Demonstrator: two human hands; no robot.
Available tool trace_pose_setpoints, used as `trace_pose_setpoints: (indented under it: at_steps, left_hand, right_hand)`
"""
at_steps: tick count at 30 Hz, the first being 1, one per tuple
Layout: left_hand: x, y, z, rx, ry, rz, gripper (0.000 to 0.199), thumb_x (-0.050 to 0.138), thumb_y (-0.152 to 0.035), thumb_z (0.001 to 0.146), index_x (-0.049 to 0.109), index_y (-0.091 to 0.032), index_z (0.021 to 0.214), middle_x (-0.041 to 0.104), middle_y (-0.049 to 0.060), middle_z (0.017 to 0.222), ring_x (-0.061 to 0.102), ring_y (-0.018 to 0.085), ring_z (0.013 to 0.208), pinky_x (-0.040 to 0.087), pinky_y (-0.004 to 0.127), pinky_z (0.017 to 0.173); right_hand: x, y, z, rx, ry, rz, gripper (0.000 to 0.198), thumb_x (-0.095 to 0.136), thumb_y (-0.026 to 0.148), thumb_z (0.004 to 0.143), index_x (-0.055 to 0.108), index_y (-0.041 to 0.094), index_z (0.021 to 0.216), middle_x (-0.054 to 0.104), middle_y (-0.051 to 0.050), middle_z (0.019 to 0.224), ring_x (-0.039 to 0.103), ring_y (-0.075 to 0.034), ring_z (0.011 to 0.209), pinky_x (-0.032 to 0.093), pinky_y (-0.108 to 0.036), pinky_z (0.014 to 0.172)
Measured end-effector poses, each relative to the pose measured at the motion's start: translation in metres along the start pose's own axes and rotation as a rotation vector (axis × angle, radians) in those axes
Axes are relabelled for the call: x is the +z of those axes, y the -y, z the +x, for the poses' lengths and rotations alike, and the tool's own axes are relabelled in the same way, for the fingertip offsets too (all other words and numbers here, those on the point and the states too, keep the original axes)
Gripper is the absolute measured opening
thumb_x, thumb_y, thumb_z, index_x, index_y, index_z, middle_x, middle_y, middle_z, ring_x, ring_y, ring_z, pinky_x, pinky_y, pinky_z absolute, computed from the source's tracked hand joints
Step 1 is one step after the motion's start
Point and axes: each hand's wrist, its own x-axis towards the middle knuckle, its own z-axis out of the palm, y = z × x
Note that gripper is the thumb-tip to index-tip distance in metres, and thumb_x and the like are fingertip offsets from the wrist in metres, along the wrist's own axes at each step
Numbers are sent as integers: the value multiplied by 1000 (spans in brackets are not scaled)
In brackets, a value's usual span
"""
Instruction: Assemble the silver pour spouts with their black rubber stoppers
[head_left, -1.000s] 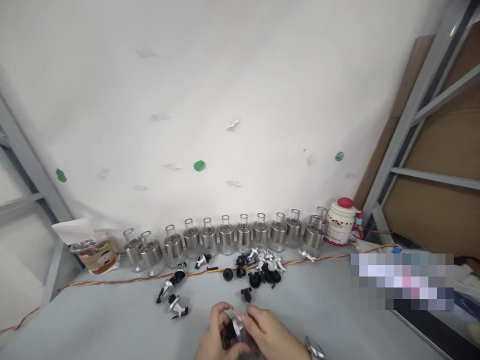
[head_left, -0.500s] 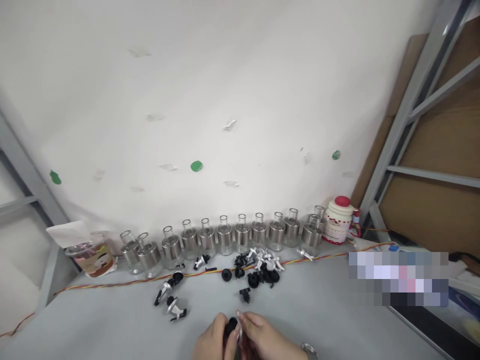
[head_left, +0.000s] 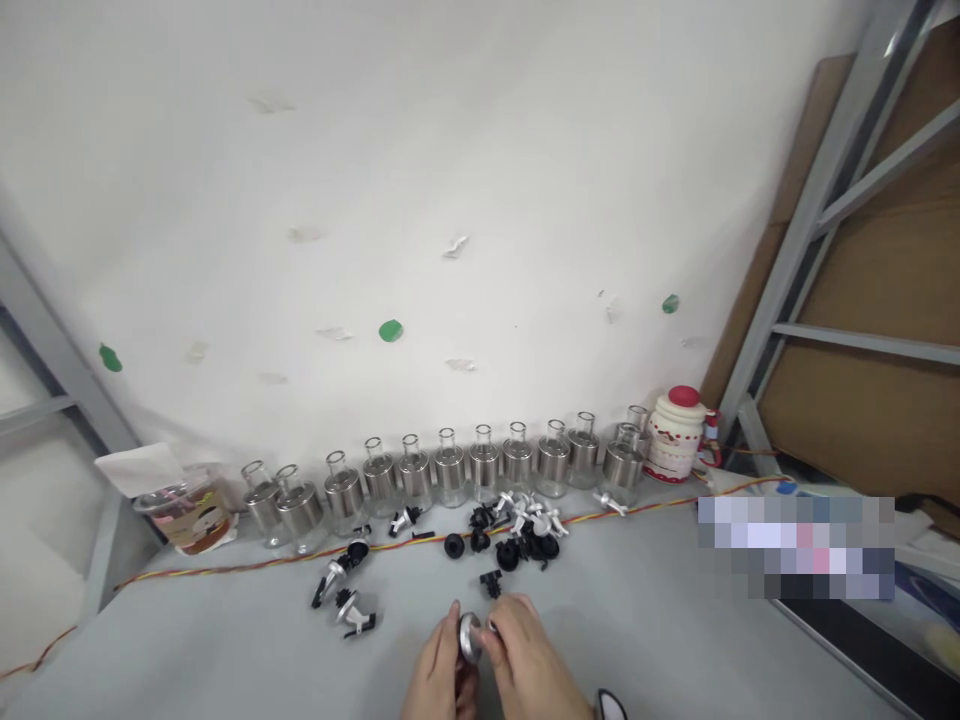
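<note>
At the bottom centre, my left hand (head_left: 435, 665) is closed around the side of a bottle pourer (head_left: 470, 637), whose round silver disc faces right. The fingers of my right hand (head_left: 529, 655) pinch the pourer's other side; part of it is hidden behind them. Just beyond my hands lies a loose black stopper (head_left: 491, 583). Farther back, several black stoppers (head_left: 508, 553) and white spouts (head_left: 534, 515) sit in a pile. To the left lie other pourers with silver discs, white spouts and black levers, one (head_left: 355, 613) nearest my left hand.
Glass bottles (head_left: 450, 470) with metal bands stand in a row along the wall. A cream jar (head_left: 670, 440) with a red lid stands right, a plastic tub (head_left: 187, 515) left. A red-yellow wire (head_left: 247, 568) crosses the grey table (head_left: 225, 650). Metal frames (head_left: 787, 250) flank it.
The pourer has turned in my hands, so its silver disc now shows where black showed before. My right hand has moved slightly up and its fingers now curl over the pourer.
</note>
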Motion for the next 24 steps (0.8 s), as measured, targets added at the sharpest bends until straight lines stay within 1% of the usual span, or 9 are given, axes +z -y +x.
trace_pose_setpoints:
  at_steps: [2,4,7,10,14,16,19,21,24]
  left_hand:
    - [1,-2,5,-207,68,-166,61,35,-70,65,51,-16,89,38,-7,48,30,6,31,23,17,31]
    - [0,-6,9,-206,54,-148,62,25,-70,69,52,-16,82,32,-9,44,25,6,30,22,18,31]
    - [-6,-10,7,71,-78,50,54,30,-65,72,55,-18,79,47,-1,51,43,13,42,36,25,44]
    - [-14,-12,3,345,-199,369,41,27,-51,81,53,-21,72,55,5,62,51,18,59,39,29,59]
    - [-27,-17,2,599,-163,764,38,18,-37,87,48,-21,71,55,7,65,53,19,63,39,29,60]
    - [-32,-23,7,543,-191,826,36,18,-37,87,46,-21,72,55,7,68,54,20,66,40,30,61]
    - [-36,-34,18,308,-264,855,34,16,-36,88,43,-21,73,54,3,67,54,19,66,40,30,60]
    - [-32,-38,27,313,-234,907,30,22,-36,87,44,-20,75,55,4,73,54,20,72,40,30,64]
    - [-22,-38,40,352,-179,980,20,35,-33,82,49,-18,79,55,5,82,54,20,79,40,29,68]
  right_hand:
    - [-5,0,3,-212,-28,-94,28,26,29,88,46,20,71,54,-4,71,49,-19,70,37,-39,78]
    - [-10,2,6,-267,-24,-94,27,26,27,88,45,20,70,54,-4,70,48,-18,69,35,-41,80]
    - [-13,9,11,-31,36,90,29,27,34,88,42,20,67,51,-3,67,48,-17,66,40,-33,67]
    - [-7,14,12,282,157,498,37,31,51,83,38,20,63,44,2,53,44,-12,49,38,-25,50]
    - [-3,9,16,547,301,1011,47,33,66,73,38,20,64,37,9,44,29,-5,32,36,-24,44]
    - [-9,1,22,549,244,962,48,32,67,72,38,20,64,36,9,43,28,-5,32,36,-24,44]
    - [-25,-13,33,435,17,636,44,38,61,74,41,20,60,42,5,48,40,-10,43,35,-24,49]
    - [-33,-20,37,333,-58,411,37,39,50,80,48,19,62,49,1,58,46,-13,57,36,-24,57]
    - [-38,-27,37,216,-21,81,30,40,36,83,57,18,67,54,-2,73,51,-15,68,37,-25,65]
